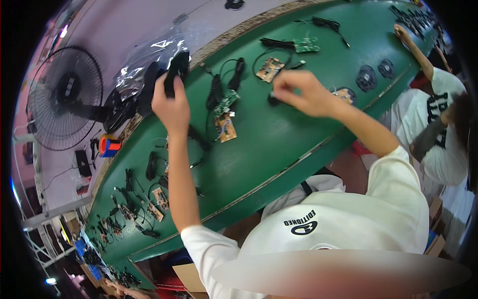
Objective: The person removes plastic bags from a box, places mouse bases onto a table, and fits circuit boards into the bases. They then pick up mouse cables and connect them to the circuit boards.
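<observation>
My left hand (172, 107) is raised at the far edge of the green bench, closed around a dark, elongated plastic part (178, 67). Beside it lies a clear plastic bag (144, 62) with black parts around it. My right hand (303, 92) is over the middle of the bench with its fingers curled together. A small black piece (273, 99) shows at those fingertips; its kind is unclear. Just beyond sits a tan circuit board (271, 69) with a black cable. Near my right wrist, another tan board rests in a black shell (344, 94).
Between my arms lie a green circuit board (226, 102), a tan board (227, 129) and coiled black cables. Several more cabled boards (160, 198) spread to the left. Two black shells (366, 78) lie at right. A fan (67, 97) stands far left; a co-worker (438, 119) sits at right.
</observation>
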A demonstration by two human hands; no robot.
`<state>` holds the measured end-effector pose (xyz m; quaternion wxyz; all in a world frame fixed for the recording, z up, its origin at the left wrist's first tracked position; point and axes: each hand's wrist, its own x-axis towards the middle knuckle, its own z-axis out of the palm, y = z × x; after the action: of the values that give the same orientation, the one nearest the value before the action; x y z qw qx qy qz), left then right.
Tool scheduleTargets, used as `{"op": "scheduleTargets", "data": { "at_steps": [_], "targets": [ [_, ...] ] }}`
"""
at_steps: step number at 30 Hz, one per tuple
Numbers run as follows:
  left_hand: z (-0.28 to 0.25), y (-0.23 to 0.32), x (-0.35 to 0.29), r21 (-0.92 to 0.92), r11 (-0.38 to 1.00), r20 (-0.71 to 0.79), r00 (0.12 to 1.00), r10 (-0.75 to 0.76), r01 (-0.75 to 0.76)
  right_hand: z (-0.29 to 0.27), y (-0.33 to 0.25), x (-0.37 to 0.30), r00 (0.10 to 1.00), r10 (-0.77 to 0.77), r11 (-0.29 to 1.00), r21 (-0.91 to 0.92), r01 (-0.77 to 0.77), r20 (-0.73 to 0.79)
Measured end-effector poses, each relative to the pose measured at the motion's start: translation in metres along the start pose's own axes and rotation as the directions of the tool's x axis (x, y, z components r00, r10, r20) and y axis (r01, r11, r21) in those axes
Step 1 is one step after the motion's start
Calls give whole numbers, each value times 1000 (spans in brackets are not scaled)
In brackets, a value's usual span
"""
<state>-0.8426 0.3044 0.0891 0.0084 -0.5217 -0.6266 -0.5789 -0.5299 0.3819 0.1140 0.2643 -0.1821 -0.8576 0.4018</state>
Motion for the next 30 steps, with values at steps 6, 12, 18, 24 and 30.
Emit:
{"op": "scheduleTargets", "data": {
  "at_steps": [6, 12, 18, 24, 30],
  "targets": [
    [13, 112, -154, -314, 729, 463, 768, -442, 609, 30, -2, -97, 984, -169, 910, -375, 177, 54],
    [-1, 128, -140, 324, 929, 593, 803, -54, -177, 28, -3, -114, 992, -121, 892, -436, 118, 20],
    [14, 98, -138, -98, 955, 817, 525, 238, -280, 42, 3, -111, 992, -122, 876, -474, 91, -34],
    [24, 107, -175, 447, 831, 542, 839, 42, -330, 35, 2, -118, 985, -44, 892, -451, -36, -166],
    [11, 121, -165, 413, 878, 533, 846, -17, -242, 27, -2, -107, 984, -52, 916, -400, -22, -173]
  ]
}}
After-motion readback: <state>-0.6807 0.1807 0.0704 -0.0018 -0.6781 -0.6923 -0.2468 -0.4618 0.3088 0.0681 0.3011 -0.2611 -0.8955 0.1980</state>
